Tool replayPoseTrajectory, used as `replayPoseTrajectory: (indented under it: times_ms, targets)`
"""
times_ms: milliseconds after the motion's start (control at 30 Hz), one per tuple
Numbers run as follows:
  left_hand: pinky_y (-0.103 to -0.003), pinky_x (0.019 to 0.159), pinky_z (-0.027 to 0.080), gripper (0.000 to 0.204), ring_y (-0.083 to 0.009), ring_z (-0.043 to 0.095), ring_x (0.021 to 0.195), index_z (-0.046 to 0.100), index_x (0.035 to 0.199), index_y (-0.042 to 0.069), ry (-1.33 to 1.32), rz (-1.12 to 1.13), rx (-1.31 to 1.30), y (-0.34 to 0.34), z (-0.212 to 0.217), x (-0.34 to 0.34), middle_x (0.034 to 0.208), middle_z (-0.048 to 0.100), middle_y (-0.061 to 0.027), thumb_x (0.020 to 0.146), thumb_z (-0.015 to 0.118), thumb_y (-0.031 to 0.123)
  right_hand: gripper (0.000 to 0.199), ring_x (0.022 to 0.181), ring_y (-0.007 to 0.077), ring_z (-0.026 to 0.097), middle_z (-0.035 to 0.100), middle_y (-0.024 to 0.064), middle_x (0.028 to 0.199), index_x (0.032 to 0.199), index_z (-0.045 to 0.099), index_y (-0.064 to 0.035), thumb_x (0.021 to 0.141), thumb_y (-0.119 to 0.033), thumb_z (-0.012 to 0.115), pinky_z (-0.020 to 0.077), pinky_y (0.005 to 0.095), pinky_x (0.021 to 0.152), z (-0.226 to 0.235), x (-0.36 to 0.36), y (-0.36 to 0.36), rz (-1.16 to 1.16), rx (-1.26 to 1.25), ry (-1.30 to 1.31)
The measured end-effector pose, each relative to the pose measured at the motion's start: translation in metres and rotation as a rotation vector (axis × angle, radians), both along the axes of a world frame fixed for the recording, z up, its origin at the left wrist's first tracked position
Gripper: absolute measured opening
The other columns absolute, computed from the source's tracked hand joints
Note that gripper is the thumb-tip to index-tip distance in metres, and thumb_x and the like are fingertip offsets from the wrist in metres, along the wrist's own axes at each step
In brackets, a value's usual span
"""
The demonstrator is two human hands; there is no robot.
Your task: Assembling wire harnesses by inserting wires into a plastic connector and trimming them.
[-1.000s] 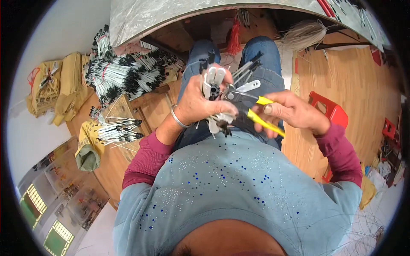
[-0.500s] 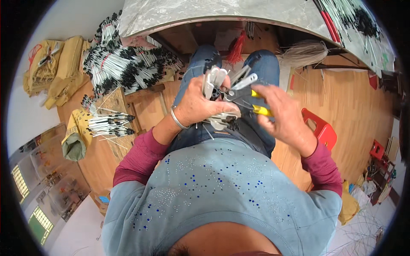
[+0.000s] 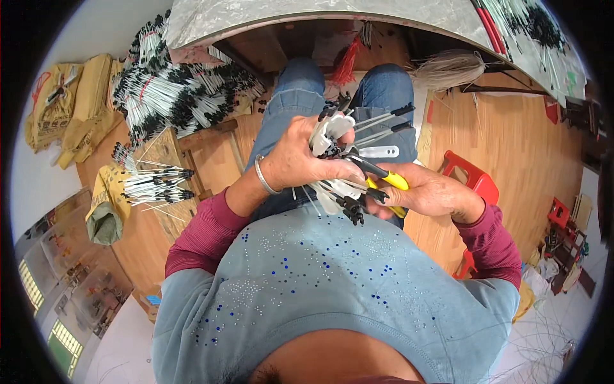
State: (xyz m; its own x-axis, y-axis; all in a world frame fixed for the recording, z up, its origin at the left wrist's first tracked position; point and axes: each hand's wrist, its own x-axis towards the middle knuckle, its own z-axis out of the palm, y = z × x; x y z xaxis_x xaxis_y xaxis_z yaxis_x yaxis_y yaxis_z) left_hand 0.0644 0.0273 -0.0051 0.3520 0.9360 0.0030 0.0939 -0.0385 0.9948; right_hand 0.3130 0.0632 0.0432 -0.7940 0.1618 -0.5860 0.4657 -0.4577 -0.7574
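Above my lap, my left hand is closed round a bundle of thin white rods with black ends and flat white plastic pieces. Several rods fan out to the right of it, and a flat white strip with holes sticks out the same way. My right hand grips pliers by their yellow handles. Their dark jaws reach into the bundle beside my left thumb. What the jaws touch is hidden among the rods.
A grey-topped table stands ahead, with a red tassel hanging beneath. Left lie a large heap of black-ended white rods, a wooden bench bearing more, and brown sacks. A red stool stands right.
My right hand has moved lower, and the pliers have turned so their handles point down to the right. The bundle in my left hand has turned, with more black-ended rods showing.
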Motion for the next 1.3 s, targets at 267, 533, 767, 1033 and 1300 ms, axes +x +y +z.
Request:
replayPoseTrajectory:
  times_ms: [267, 533, 767, 1033, 1300]
  targets:
    - [-0.024, 0.065, 0.042, 0.039, -0.0083, 0.051, 0.072, 0.062, 0.084, 0.005, -0.109, -0.098, -0.028, 0.003, -0.008, -0.001, 0.081, 0.056, 0.0013, 0.063, 0.092, 0.017, 0.042, 0.061, 0.0096, 0.048, 0.051, -0.0018, 0.070, 0.097, 0.060, -0.0050, 0.099, -0.047, 0.056, 0.0422, 0.0279, 0.057, -0.017, -0.003, -0.006, 0.026, 0.162, -0.038]
    - [-0.025, 0.060, 0.040, 0.037, -0.0088, 0.052, 0.068, 0.062, 0.081, 0.006, -0.036, -0.230, -0.057, 0.006, 0.002, -0.001, 0.077, 0.058, 0.0011, 0.065, 0.091, 0.023, 0.036, 0.067, 0.0091, 0.047, 0.051, -0.0009, 0.072, 0.108, 0.056, -0.0053, 0.102, -0.041, 0.054, 0.0443, 0.0291, 0.062, -0.027, -0.009, -0.032, -0.059, 0.136, 0.012]
    - [-0.027, 0.056, 0.041, 0.035, -0.0107, 0.054, 0.062, 0.062, 0.076, 0.003, -0.024, -0.282, 0.026, 0.003, 0.005, 0.001, 0.071, 0.059, -0.0025, 0.066, 0.089, 0.023, 0.040, 0.073, 0.0126, 0.049, 0.056, 0.0037, 0.076, 0.111, 0.057, -0.0022, 0.101, -0.041, 0.055, 0.0468, 0.0331, 0.069, -0.034, -0.005, -0.055, -0.124, 0.310, 0.053]
    - [-0.025, 0.056, 0.042, 0.035, -0.0100, 0.056, 0.062, 0.064, 0.077, 0.003, -0.011, -0.332, -0.011, 0.004, 0.006, 0.005, 0.070, 0.062, -0.0020, 0.064, 0.090, 0.023, 0.046, 0.070, 0.0187, 0.056, 0.061, 0.0105, 0.074, 0.099, 0.060, 0.0014, 0.100, -0.045, 0.055, 0.0482, 0.0383, 0.067, -0.025, 0.005, -0.056, -0.073, 0.311, -0.076]
    - [-0.023, 0.070, 0.046, 0.051, -0.0073, 0.057, 0.078, 0.064, 0.090, 0.007, 0.054, -0.076, -0.046, -0.004, 0.010, 0.005, 0.083, 0.061, 0.0034, 0.053, 0.095, 0.024, 0.023, 0.090, 0.0474, 0.063, 0.064, 0.0281, 0.086, 0.106, 0.059, 0.0013, 0.095, -0.019, 0.063, 0.0488, 0.0479, 0.073, -0.004, -0.007, -0.048, -0.138, 0.521, -0.176]
